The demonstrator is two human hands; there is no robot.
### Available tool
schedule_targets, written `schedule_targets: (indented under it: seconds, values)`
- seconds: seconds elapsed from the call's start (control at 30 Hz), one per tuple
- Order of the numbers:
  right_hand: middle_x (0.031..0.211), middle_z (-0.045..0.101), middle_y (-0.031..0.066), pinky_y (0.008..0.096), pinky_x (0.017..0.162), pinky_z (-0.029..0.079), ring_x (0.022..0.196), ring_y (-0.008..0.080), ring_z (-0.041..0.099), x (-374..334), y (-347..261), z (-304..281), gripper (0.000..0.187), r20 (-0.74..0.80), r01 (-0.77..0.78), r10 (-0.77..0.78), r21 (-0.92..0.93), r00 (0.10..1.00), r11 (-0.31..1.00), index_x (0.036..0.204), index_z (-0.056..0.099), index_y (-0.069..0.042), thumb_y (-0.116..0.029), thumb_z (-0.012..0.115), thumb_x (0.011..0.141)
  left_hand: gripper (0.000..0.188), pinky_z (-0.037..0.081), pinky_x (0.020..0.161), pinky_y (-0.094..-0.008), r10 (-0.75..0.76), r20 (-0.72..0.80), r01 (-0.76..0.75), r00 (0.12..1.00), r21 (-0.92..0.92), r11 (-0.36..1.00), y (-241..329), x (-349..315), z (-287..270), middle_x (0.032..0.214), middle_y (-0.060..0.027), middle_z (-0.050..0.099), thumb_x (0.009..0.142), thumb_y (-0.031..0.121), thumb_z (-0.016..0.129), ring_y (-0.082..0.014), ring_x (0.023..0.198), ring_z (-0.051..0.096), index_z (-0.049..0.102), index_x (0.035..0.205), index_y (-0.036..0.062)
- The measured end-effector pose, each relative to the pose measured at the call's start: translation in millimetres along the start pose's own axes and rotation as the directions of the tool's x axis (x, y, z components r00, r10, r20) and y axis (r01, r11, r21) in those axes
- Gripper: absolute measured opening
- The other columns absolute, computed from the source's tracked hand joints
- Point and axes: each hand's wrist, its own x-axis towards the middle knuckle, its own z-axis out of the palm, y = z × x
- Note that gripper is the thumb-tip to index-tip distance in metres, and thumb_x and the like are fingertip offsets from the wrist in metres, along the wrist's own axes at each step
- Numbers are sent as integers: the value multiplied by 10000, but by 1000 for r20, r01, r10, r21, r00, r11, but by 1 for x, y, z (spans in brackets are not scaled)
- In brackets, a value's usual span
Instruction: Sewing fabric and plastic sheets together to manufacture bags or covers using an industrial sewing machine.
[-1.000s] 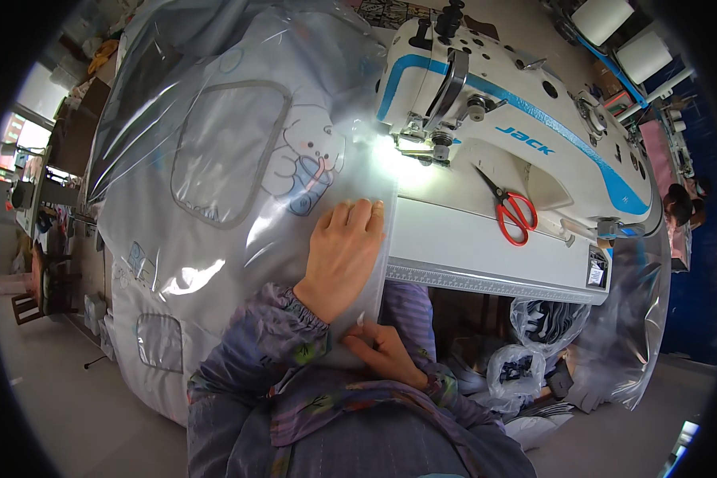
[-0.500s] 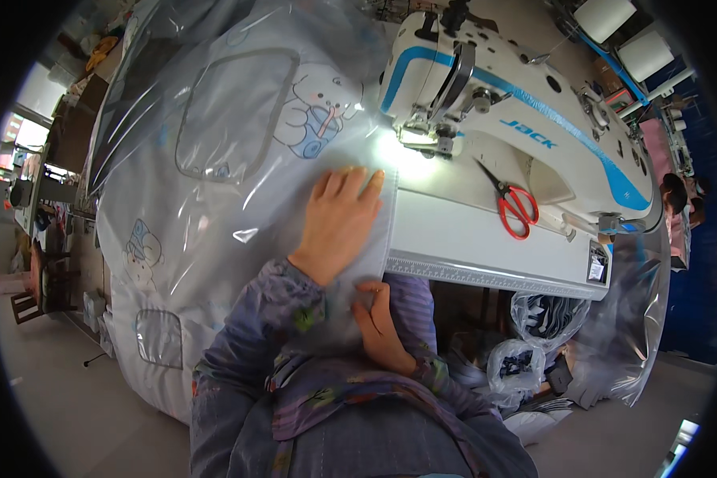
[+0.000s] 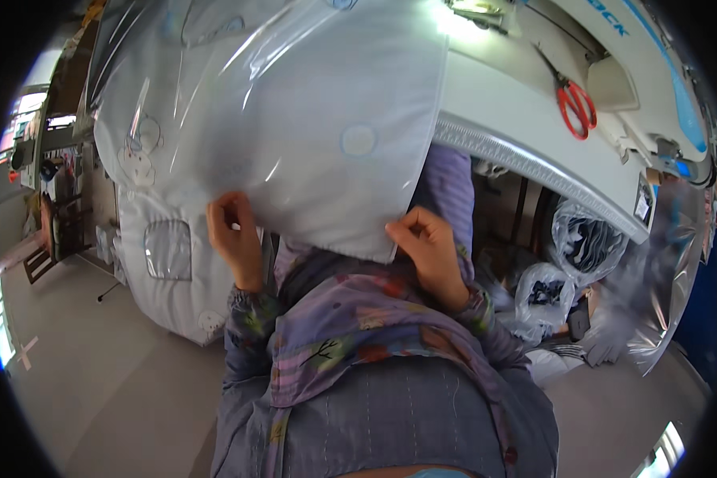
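Observation:
A large sheet of pale grey fabric [image 3: 327, 151], glossy like plastic, with faint cartoon prints, drapes from the sewing machine table down over my lap. My right hand [image 3: 434, 251] pinches its near right corner between thumb and fingertips. Further left, my left hand [image 3: 237, 243] has its thumb and fingers closed on the near edge of the same sheet. Both hands hold that edge toward my body, well apart from each other. Under the bright lamp at the top, the sewing machine's needle area [image 3: 478, 12] shows only in part.
Red-handled scissors [image 3: 575, 107] lie on the white machine table [image 3: 502, 103], right of the fabric. A ruler strip [image 3: 518, 159] runs along the table's front edge. Below stand clear plastic bags [image 3: 546, 295] with dark pieces. More of the grey material [image 3: 167, 295] hangs down at left.
My left hand has left the fabric near the needle and come back to the near edge. My right hand now pinches the corner. The view has tilted down toward my lap.

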Motion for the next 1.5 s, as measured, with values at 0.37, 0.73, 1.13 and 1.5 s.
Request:
schedule_targets:
  seconds: [0.37,0.73,1.13,1.5]
  values:
    - [815,646,5,229,686,556,712,76,629,-21,10,12,169,-53,-17,27,187,998,982,916,555,-39,-41,721,941,194,308,573,-212,-113,286,233,952,-432,871,-2,-62,-1,723,63,477,999,128,685,-16,665,386,595,866,19]
    - [771,698,73,266,581,533,660,123,670,-30,19,-138,100,-456,99,-350,-487,818,868,956,671,7,-92,683,961,177,329,623,-239,170,211,-70,963,-414,908,25,-16,6,789,22,445,1024,57,595,-71,723,380,548,859,11]
    - [744,704,110,323,510,474,560,148,630,-82,72,-449,305,-961,-408,-253,-278,113,870,864,715,9,-289,752,914,212,290,581,-255,292,356,-152,888,-373,915,76,2,40,769,32,403,1043,87,585,-62,687,333,523,854,16]
    - [761,619,4,220,611,413,677,78,545,-118,-18,-349,78,-851,450,-517,-429,90,783,882,651,-40,-59,706,934,371,475,880,-414,739,310,-710,598,-222,668,170,17,109,1120,-123,586,857,77,755,-322,1022,571,659,1216,68]
